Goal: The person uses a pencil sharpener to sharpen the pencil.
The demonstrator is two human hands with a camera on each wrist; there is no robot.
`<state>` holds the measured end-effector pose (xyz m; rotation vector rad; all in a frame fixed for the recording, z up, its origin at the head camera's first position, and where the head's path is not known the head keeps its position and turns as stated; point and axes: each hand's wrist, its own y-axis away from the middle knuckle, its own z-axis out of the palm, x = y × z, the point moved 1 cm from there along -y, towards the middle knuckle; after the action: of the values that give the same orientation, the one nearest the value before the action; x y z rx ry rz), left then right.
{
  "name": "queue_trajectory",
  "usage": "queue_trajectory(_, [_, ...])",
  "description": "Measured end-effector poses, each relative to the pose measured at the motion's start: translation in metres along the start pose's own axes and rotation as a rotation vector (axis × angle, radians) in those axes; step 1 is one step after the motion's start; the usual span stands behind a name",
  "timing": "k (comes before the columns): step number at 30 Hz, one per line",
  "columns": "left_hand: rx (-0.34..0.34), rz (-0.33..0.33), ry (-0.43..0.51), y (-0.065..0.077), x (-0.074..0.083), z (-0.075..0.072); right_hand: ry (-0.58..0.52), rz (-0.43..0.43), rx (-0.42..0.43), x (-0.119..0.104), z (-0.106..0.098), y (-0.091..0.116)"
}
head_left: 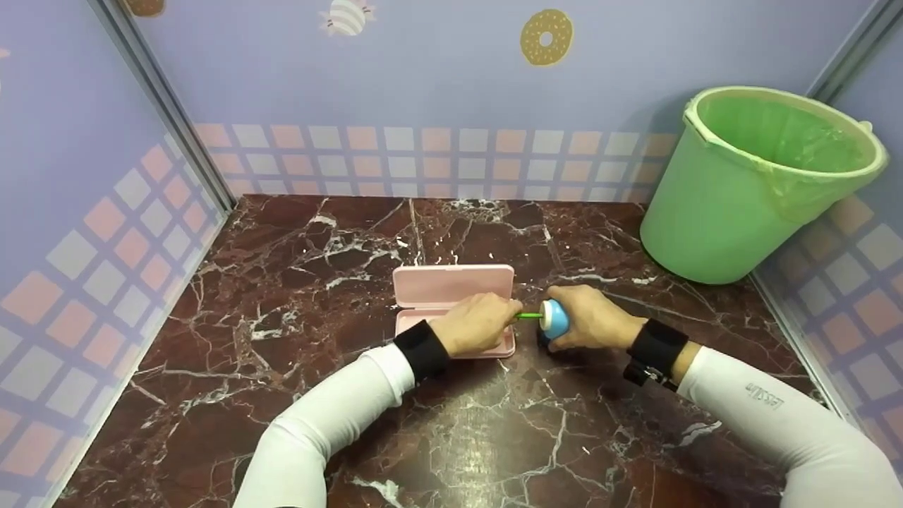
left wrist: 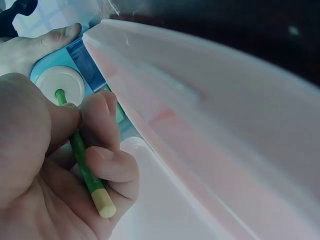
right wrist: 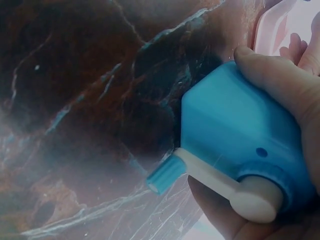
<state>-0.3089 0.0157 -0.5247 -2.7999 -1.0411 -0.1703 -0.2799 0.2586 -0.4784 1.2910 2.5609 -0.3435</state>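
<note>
A green pencil (left wrist: 85, 162) with a pale yellow end lies in the grip of my left hand (head_left: 478, 323), pinched between thumb and fingers. Its far end enters the white round opening of a blue crank pencil sharpener (right wrist: 235, 120). My right hand (head_left: 592, 319) holds the sharpener's body, thumb along one side. In the right wrist view the white crank arm with its blue knob (right wrist: 166, 174) sticks out from the sharpener's rear. Beneath my left hand is an opened pink pencil case (head_left: 451, 283), its lid raised at the back; the hand hides part of its tray.
A green trash bin (head_left: 712, 204) with a plastic liner stands at the back right corner. Purple walls (head_left: 437, 77) with a checked band enclose the dark red marble-patterned surface (head_left: 317, 282) at the back and sides.
</note>
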Motion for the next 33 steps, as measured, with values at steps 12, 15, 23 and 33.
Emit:
queue_trajectory(12, [0.011,0.031,-0.046,0.014,0.018,-0.040,-0.025,-0.034,0.014,0.001,0.004,-0.007])
queue_trajectory(15, [0.003,0.029,-0.044,0.015,0.018,-0.043,-0.034,-0.032,0.011,0.000,0.005,-0.008])
queue_trajectory(23, [-0.022,0.014,-0.047,0.007,0.011,-0.034,-0.052,0.019,0.000,-0.003,0.006,-0.010])
queue_trajectory(33, [-0.032,0.023,-0.016,0.004,0.024,-0.040,-0.057,-0.006,0.037,0.003,0.007,-0.005])
